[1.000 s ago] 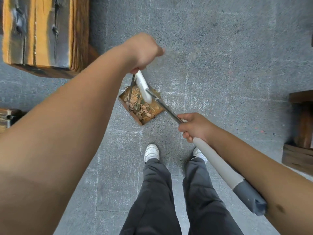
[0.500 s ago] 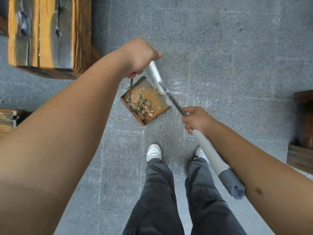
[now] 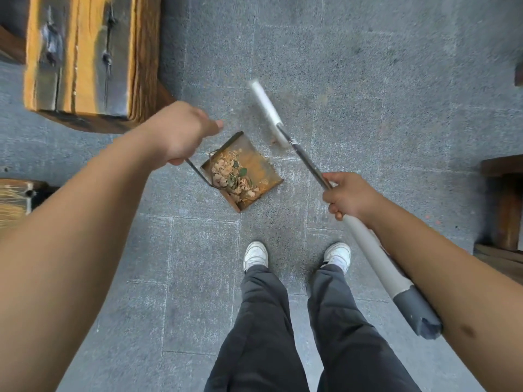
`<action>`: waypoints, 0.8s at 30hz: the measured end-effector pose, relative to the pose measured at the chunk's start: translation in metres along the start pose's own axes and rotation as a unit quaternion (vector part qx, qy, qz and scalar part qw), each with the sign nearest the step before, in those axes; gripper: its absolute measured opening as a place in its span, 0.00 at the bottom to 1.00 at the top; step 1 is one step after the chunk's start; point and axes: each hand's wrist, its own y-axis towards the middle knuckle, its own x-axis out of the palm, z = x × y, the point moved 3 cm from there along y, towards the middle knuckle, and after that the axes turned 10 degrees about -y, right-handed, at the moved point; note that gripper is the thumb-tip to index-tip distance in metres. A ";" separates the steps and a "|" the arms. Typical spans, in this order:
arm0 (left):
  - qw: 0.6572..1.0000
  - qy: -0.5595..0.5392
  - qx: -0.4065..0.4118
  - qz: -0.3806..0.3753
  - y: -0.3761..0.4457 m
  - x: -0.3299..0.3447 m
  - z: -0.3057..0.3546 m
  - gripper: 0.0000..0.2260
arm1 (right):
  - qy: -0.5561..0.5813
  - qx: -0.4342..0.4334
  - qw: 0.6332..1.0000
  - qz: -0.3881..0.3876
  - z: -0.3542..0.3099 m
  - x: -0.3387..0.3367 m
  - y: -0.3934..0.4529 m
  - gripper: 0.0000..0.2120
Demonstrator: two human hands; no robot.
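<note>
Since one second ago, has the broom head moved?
Yes. Judged against the wooden bench, the broom head swung forward and rightward, off the dustpan.

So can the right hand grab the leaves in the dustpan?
Probably not right now: the right hand grips the broom handle, so it's full. Nothing covers the leaves in the dustpan, though.

The right hand point(image 3: 349, 198) is swinging the broom head point(image 3: 267, 114) off the dustpan point(image 3: 254, 162), out to its right side.
</note>
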 end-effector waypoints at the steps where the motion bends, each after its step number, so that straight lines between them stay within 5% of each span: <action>1: 1.000 -0.023 0.002 -0.013 -0.005 -0.003 -0.005 0.20 | -0.001 0.001 1.000 0.006 0.000 -0.002 0.003 0.29; 8: 0.998 -0.051 -0.014 -0.020 -0.022 0.003 -0.034 0.21 | -0.047 0.017 0.999 0.013 0.008 0.021 0.013 0.29; 16: 0.997 -0.073 -0.007 -0.006 -0.018 0.009 -0.027 0.18 | -0.014 0.031 0.993 -0.114 0.017 0.086 -0.028 0.29; 24: 0.998 -0.057 -0.014 -0.005 -0.021 0.001 -0.026 0.19 | 0.051 0.021 0.997 -0.059 0.019 0.055 -0.050 0.30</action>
